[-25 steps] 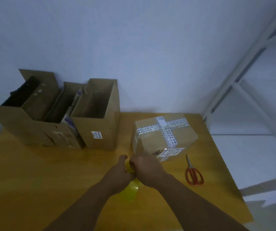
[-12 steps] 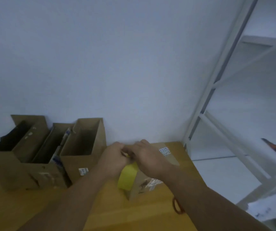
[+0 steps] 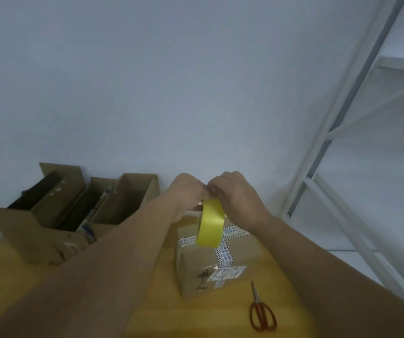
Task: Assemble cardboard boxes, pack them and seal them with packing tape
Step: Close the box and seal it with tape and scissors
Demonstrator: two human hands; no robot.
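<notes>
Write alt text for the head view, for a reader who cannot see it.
A left hand and right hand grip a yellow tape roll on edge, raised over a taped-shut cardboard box on a wooden table, fingertips meeting at the roll's top. Red-handled scissors lie right of the box; open cardboard boxes stand left, against a pale wall.

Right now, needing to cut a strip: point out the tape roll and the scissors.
tape roll [image 3: 209,224]: head view, yellow outer band.
scissors [image 3: 258,304]: head view, pivot above red handles.
</notes>
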